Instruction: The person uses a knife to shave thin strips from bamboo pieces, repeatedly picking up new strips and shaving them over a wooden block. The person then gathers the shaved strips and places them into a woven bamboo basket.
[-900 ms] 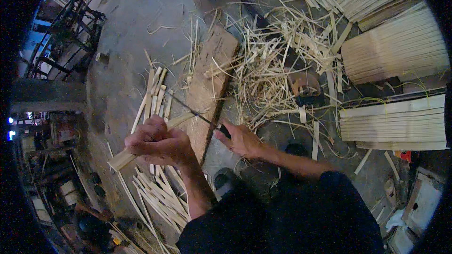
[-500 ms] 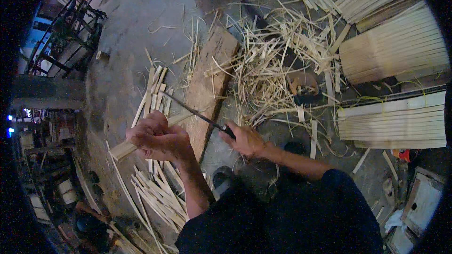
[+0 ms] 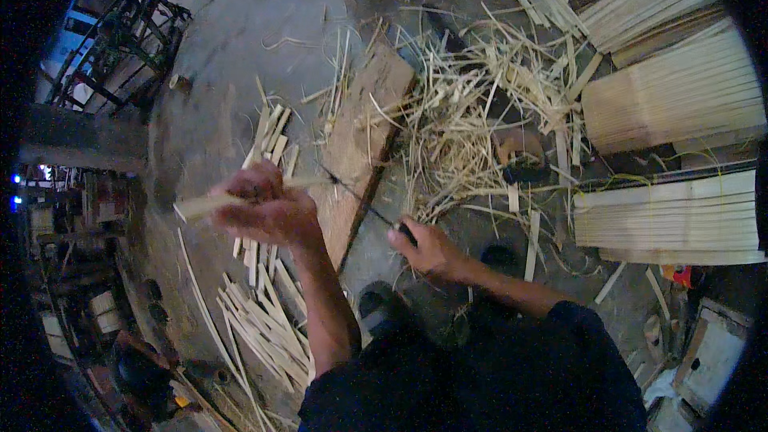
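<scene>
Left hand (image 3: 268, 206): closed around the middle of a pale strip (image 3: 198, 207), fingers curled over it; the hand is blurred.
Strip: one end pokes out to the left of the left-hand grip; the other reaches out to the right of it, over the near left edge of a plank (image 3: 376, 84).
Right hand (image 3: 432, 250): wrapped around the dark handle of a knife (image 3: 365, 202), to the right of the left hand and a little nearer the body.
Knife: the blade runs from the right-hand grip up and left, across the strip's right end; whether they touch cannot be told.
Plank: between the two grips and beyond them, slanting away from the body.
Loose sticks (image 3: 260, 328): a pile on the floor (image 3: 232, 56), just nearer the body than the left hand; more lie just beyond that hand.
Shavings (image 3: 456, 112): a tangled heap beyond the right hand, beside the plank's right edge.
Slat stacks (image 3: 668, 218): well to the right of the right hand.
</scene>
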Tool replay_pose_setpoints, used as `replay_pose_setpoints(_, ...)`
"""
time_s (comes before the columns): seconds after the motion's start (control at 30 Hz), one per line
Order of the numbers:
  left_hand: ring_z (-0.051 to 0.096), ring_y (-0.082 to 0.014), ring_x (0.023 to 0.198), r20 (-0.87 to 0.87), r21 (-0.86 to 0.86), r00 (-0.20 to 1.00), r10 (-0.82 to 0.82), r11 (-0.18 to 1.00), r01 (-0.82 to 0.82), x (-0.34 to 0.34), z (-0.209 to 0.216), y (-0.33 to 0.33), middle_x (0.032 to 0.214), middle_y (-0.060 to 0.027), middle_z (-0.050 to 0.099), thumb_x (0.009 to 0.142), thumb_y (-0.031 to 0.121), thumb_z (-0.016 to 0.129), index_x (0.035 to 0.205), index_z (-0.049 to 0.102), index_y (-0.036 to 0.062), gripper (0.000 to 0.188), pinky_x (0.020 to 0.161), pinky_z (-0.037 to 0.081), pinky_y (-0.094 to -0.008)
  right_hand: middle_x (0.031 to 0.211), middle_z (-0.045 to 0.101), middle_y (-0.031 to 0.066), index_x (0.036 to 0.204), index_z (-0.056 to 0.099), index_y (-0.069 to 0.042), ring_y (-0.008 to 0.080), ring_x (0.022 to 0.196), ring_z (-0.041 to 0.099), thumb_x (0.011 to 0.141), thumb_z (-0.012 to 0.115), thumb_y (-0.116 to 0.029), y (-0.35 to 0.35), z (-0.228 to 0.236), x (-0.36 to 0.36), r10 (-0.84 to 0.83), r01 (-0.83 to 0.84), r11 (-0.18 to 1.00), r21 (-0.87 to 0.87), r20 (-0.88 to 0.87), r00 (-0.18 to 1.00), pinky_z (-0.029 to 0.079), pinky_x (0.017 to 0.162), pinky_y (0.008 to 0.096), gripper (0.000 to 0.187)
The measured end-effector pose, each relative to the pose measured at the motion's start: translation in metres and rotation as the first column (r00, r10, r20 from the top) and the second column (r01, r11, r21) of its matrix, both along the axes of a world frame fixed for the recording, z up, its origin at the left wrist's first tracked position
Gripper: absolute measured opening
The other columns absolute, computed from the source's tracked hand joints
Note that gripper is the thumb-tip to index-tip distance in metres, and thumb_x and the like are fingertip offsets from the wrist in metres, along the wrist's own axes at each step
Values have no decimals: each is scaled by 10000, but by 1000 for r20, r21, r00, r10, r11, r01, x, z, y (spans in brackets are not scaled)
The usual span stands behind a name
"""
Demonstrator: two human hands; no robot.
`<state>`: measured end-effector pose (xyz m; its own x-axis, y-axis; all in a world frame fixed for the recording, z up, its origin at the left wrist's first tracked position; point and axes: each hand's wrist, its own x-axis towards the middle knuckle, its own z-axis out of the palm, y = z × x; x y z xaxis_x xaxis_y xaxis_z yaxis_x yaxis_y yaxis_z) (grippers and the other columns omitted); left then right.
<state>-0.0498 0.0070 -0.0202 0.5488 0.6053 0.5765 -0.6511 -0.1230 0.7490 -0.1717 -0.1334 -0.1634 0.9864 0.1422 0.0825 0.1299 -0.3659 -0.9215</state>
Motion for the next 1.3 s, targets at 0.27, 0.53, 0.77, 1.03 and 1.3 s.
replay_pose_setpoints(0.27,195,-88,448,1,-77,1000,-22,997,22,11,8,9,526,24,247,854,658,438,656,295,117,593,416,154,-268,660,557,54,1157,464,-2,131,564,544,928,514,-231,-23,83,6,141,-151,928,341,55,988,442,525,301,327)
replay_pose_setpoints(0.53,227,-74,457,-21,-105,1000,-2,994,0,13,9,-1,541,33,277,877,620,461,659,300,127,563,423,161,-257,775,610,257,1100,532,30,348,657,621,919,490,-393,-27,-5,-3,20,12,997,74,-422,907,472,603,434,462)
replay_pose_setpoints(0.77,197,-63,438,13,-92,982,-186,978,187,-16,0,22,530,46,228,851,681,419,673,317,138,581,411,142,-247,820,623,216,1169,486,-20,354,725,643,910,528,-364,-20,66,-1,284,-281,958,50,-271,920,489,633,410,432)
replay_pose_setpoints(1.03,99,-76,445,2,-55,1000,4,998,-4,-32,0,23,483,54,147,860,713,301,639,250,157,601,425,108,-259,769,613,256,1129,487,-5,431,753,621,902,535,-372,6,10,5,98,-112,993,-38,-265,959,487,648,459,434)
replay_pose_setpoints(1.3,104,-82,461,-17,-89,988,155,984,-156,-26,4,17,506,48,161,869,705,289,657,253,147,598,430,103,-266,757,613,234,1110,489,-16,429,747,617,898,543,-367,-4,-2,11,149,-137,988,71,-226,963,481,621,450,414)
